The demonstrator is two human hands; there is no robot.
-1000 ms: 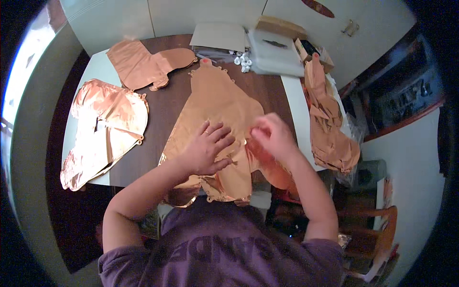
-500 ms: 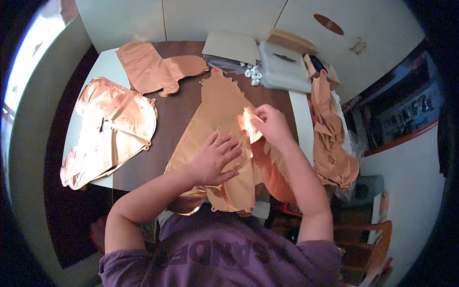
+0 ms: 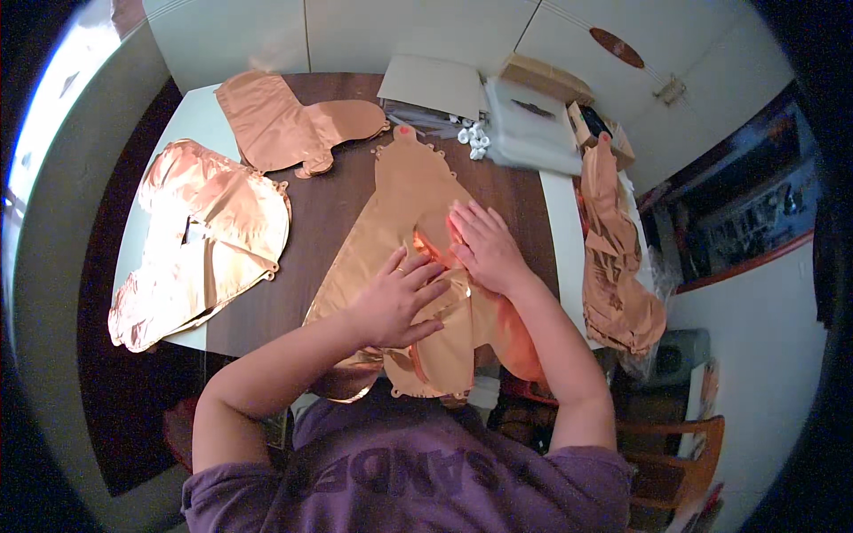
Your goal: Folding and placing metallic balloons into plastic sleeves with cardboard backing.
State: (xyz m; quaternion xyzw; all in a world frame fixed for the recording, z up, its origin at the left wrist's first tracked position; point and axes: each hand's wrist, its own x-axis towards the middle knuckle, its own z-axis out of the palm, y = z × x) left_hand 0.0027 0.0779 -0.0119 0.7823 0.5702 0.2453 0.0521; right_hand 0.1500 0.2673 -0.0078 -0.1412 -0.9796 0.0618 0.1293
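Observation:
A flat, uninflated rose-gold foil balloon (image 3: 404,191) lies over the middle of the table, its narrow tabbed end pointing away from me. My left hand (image 3: 402,298) rests on its lower middle with the fingers spread. Against a folded-in part on the right side, my right hand (image 3: 484,242) lies flat with its fingers stretched out. A shiny raised crease shows in the foil between the two hands. The foil under both palms is hidden.
More flat foil balloons lie around: a shiny one (image 3: 240,209) at left, another (image 3: 262,115) at far left, a crumpled one (image 3: 613,258) at right. At the back are a pale flat box (image 3: 433,78), small white rolls (image 3: 474,138) and a translucent plastic case (image 3: 531,133). A wooden chair (image 3: 702,444) stands lower right.
My right hand has gone from pinching a lifted, glinting foil edge to lying flat on it, with that edge now pressed down toward the left. My left hand stays nearly in place.

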